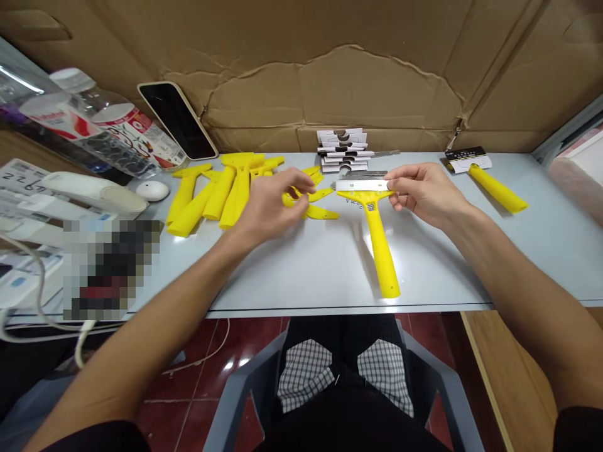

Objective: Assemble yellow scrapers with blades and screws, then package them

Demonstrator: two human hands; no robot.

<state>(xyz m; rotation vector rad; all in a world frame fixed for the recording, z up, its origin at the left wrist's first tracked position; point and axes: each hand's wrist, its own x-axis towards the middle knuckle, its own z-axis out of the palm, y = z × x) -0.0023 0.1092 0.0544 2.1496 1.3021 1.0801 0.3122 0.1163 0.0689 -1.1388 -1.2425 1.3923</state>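
A yellow-handled scraper (pixel 384 257) stands over the front middle of the table, its handle pointing toward me. My right hand (pixel 424 191) pinches the right end of its head, where a silver metal strip (pixel 360 185) lies along the yellow crosspiece. Left of it, my left hand (pixel 276 207) hovers at a small pile of flat yellow plastic pieces (pixel 323 213), thumb and fingers curved but apart. Its fingers partly hide that pile. Several yellow scraper handles (pixel 228 191) lie together beyond my left hand.
Stacked folded cards (pixel 343 150) sit at the back against the cardboard wall (pixel 330 94). A carded yellow scraper (pixel 499 188) lies at right. At left are a leaning phone (pixel 179 119), bottles (pixel 136 129), a white round object (pixel 152 190), cables and a blurred-out patch.
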